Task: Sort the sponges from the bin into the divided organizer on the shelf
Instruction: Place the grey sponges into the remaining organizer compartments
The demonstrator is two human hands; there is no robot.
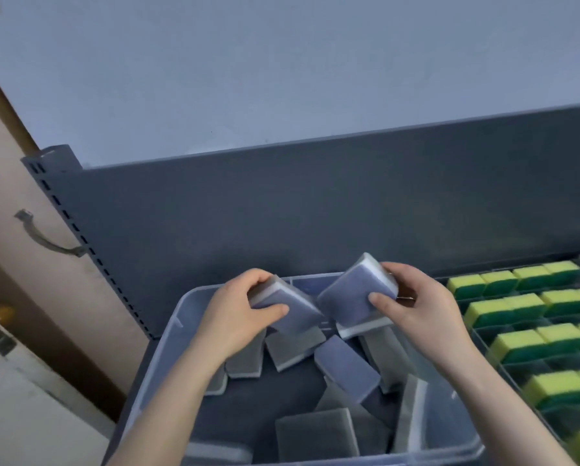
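A: How many sponges are in hand?
B: Two; the left hand [238, 314] has its fingers curled round one grey sponge [292, 314]; the right hand [419, 304] pinches the other grey sponge [355, 290]; both are above the clear bin [167, 348].
A: And the rest?
B: Roughly nine loose sponges [347, 368] lie in the bin; over a dozen yellow-green sponges [517, 344] fill the divided organizer [483, 331] just beside it.
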